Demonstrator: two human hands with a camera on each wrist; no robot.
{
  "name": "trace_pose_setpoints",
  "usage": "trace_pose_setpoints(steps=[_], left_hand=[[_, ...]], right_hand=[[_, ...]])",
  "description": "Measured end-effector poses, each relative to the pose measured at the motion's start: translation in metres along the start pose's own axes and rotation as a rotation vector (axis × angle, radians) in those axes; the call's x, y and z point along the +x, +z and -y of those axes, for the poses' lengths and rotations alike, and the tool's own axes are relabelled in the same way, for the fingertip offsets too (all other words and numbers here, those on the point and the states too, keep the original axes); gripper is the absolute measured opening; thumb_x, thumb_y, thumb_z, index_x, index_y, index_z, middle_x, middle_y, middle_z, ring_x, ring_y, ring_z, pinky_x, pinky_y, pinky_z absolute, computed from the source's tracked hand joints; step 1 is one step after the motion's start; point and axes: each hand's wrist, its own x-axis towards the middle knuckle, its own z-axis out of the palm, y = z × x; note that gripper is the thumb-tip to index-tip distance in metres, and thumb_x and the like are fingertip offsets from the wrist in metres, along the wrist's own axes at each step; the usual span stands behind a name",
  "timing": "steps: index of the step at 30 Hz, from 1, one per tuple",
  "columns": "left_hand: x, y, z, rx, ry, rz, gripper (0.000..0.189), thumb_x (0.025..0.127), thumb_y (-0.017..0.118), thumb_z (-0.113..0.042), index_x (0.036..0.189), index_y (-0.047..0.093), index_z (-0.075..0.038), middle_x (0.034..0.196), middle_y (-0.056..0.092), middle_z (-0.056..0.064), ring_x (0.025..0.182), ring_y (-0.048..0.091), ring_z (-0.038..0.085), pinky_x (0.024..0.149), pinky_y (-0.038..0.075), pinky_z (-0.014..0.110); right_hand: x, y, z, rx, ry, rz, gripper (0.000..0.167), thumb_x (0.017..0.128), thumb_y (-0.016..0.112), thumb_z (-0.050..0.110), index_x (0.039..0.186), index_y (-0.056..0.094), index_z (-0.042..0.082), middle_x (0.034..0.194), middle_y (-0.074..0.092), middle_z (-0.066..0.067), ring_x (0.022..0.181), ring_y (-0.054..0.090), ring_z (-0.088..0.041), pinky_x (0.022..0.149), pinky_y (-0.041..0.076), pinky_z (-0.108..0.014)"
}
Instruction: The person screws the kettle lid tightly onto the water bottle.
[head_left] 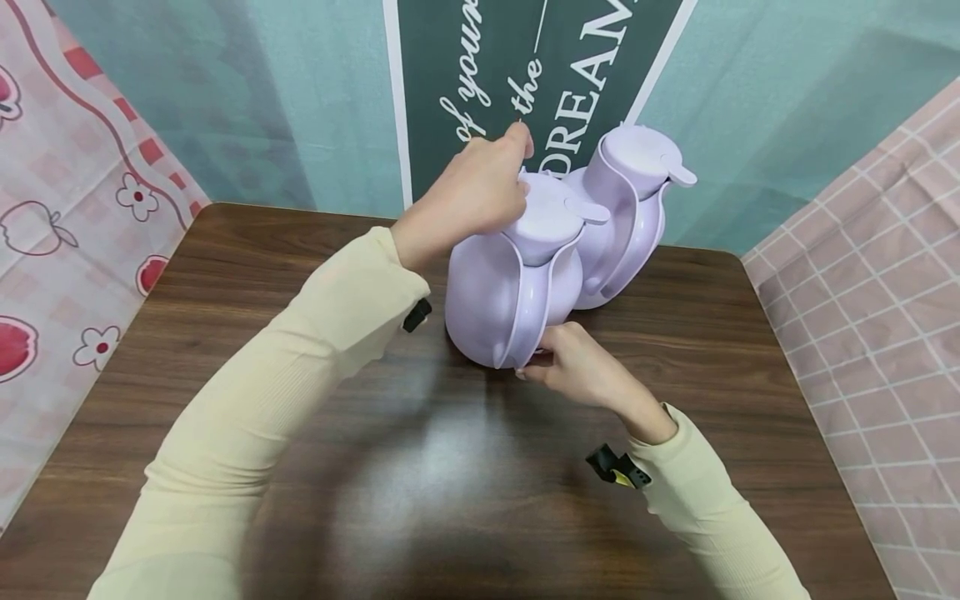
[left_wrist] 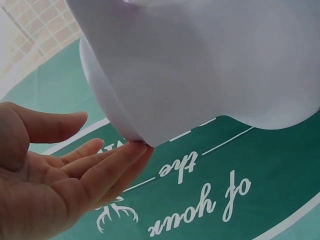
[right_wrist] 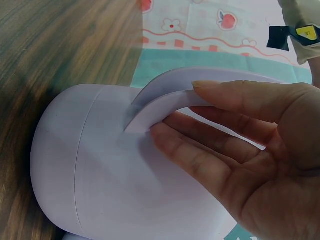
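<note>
Two lilac thermos jugs stand close together at the back of the table in the head view. My left hand [head_left: 480, 187] is at the top of the nearer thermos jug [head_left: 480, 287]. In the left wrist view its extended fingertips touch the pale rim edge of the jug [left_wrist: 190, 65], with the thumb apart. Low on the jug's handle [head_left: 527, 317] is my right hand [head_left: 581, 367]. The right wrist view has the thumb on the handle [right_wrist: 165, 102] and the fingers curled inside its loop. Behind and to the right stands the other thermos jug [head_left: 641, 162], partly hidden.
A brown wood-grain table [head_left: 360, 500] lies beneath. Behind the jugs hangs a teal cloth [head_left: 322, 108] with a dark green lettered panel [head_left: 435, 50]. A fruit-patterned cloth [head_left: 75, 233] borders the left side, and a pink checked cloth [head_left: 885, 333] the right.
</note>
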Motion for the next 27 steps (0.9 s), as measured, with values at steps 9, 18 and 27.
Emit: trace_pose_setpoints(steps=[9,18,27], left_hand=[[0.012,-0.001,0.005,-0.021,0.033,0.031,0.039,0.094,0.039,-0.014,0.132,0.034,-0.009,0.112,0.057,0.011,0.094,0.049,0.020,0.074,0.040,0.027],[0.010,-0.004,0.007,-0.023,-0.005,0.006,0.046,0.086,0.051,-0.014,0.131,0.038,-0.009,0.118,0.055,0.009,0.105,0.046,0.023,0.083,0.039,0.031],[0.004,-0.005,0.002,-0.013,-0.055,-0.032,0.048,0.079,0.060,-0.012,0.125,0.045,-0.007,0.115,0.057,0.007,0.101,0.049,0.026,0.077,0.042,0.034]], right_hand=[[0.003,-0.004,-0.004,0.001,-0.007,0.006,0.012,0.070,0.072,0.000,0.075,0.065,0.007,0.072,0.062,0.003,0.071,0.058,-0.015,0.067,0.047,-0.033],[0.004,-0.006,-0.006,0.002,-0.010,0.001,0.013,0.068,0.073,0.000,0.076,0.065,0.007,0.073,0.062,0.002,0.071,0.059,-0.015,0.067,0.048,-0.032],[0.004,-0.006,-0.006,0.005,-0.001,0.008,0.012,0.069,0.073,0.001,0.078,0.066,0.007,0.074,0.063,0.002,0.073,0.059,-0.014,0.069,0.048,-0.032]])
